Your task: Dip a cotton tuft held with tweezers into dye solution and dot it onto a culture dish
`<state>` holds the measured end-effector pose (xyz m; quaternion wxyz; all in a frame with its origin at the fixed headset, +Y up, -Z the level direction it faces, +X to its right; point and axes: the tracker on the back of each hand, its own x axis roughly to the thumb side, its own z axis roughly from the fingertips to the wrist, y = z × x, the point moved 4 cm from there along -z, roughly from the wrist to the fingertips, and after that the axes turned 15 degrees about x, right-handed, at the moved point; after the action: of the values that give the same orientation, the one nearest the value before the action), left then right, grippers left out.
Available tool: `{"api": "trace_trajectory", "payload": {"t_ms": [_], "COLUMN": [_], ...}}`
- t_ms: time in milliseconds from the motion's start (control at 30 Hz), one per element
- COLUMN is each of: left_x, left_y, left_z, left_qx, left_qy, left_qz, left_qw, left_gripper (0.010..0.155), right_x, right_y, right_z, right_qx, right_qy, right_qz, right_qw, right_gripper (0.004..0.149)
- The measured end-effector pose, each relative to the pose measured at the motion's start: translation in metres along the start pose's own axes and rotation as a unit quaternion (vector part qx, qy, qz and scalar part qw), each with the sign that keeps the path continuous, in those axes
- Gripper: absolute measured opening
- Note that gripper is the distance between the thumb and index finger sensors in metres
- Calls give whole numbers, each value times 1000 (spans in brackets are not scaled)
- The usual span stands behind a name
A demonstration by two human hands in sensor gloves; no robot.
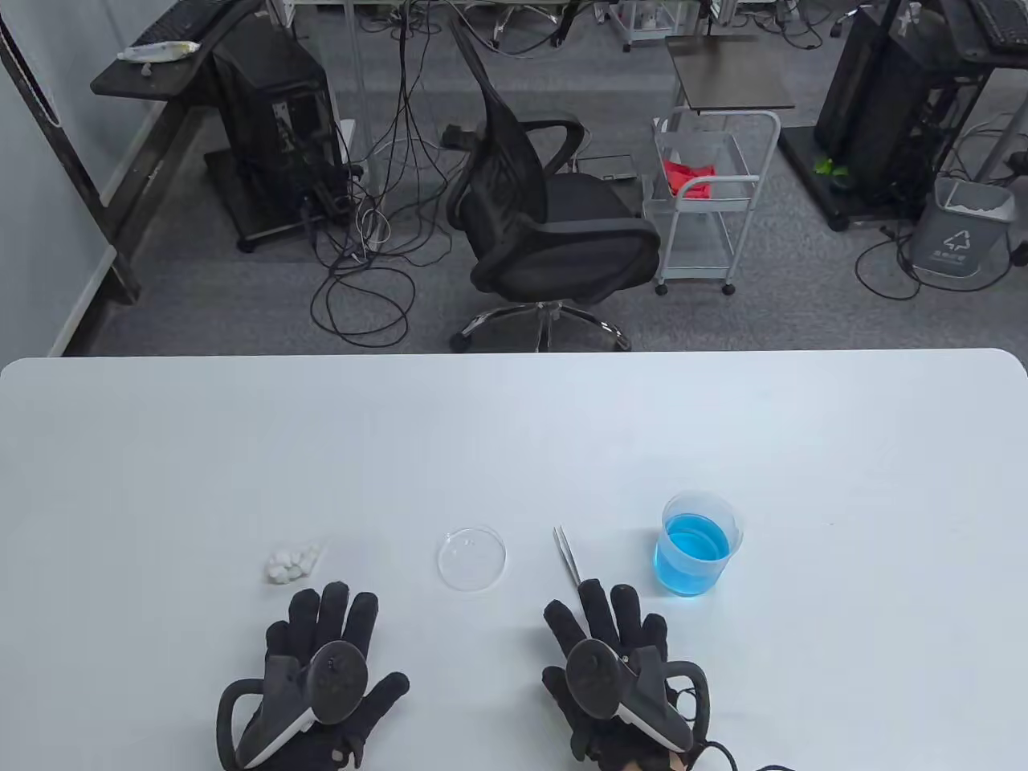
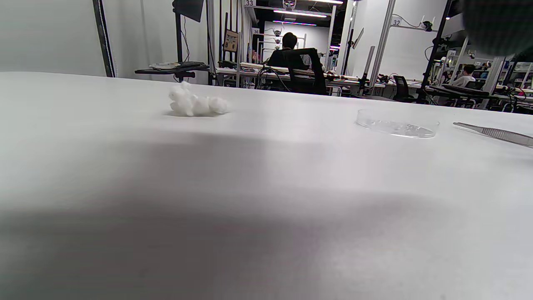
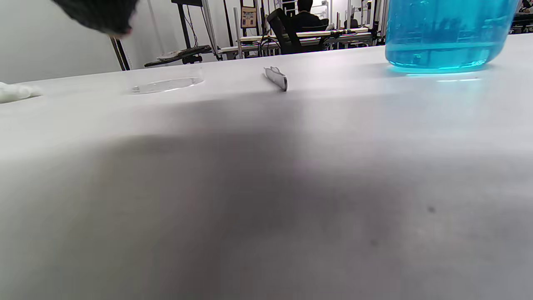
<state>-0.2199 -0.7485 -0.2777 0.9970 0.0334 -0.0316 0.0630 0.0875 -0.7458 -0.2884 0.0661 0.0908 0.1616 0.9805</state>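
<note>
Both gloved hands lie flat on the white table (image 1: pixel 514 434) near its front edge, fingers straight, holding nothing. My left hand (image 1: pixel 325 618) is just below a small pile of white cotton tufts (image 1: pixel 292 564) (image 2: pixel 195 104). My right hand (image 1: pixel 606 618) has its fingertips at the near end of the metal tweezers (image 1: pixel 567 554) (image 3: pixel 276 77) (image 2: pixel 495 133). A clear culture dish (image 1: pixel 472 558) (image 2: pixel 396 124) (image 3: pixel 164 85) sits between the two hands, a little farther out. A clear beaker of blue dye (image 1: pixel 695 546) (image 3: pixel 447 37) stands to the right of the tweezers.
Beyond the table's far edge are a black office chair (image 1: pixel 546 217), a white wire cart (image 1: pixel 707 201), computer towers, floor cables and a grey bin (image 1: pixel 964 233). The wrist views show people seated at desks in the background.
</note>
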Motion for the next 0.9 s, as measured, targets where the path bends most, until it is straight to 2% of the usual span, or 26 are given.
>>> {"api": "trace_trajectory", "payload": {"t_ms": [267,533,667,900], "left_x": [-2,-4,-4,-5], "left_y": [1,-3,-4,-3], "left_z": [-1,-3,-4,-5], "left_qx": [4,-7,-9,-7], "left_qy": [5,13,14,15], "left_qz": [0,0,0,4], "left_qw": [1000,1000,1000,1000], "left_gripper": [93,93,93,93], "right_x": [1,4,7,16], "right_y": [-3,-43,-65,-72], "right_z": [5,11,-5,-46], "right_qx": [-8,-88,-101,-64], "right_qy": [11,46,73,109], "right_qz": [5,-6,-3,24], "right_qw": [1000,995,992,992], "right_gripper": [70,70,71,71]}}
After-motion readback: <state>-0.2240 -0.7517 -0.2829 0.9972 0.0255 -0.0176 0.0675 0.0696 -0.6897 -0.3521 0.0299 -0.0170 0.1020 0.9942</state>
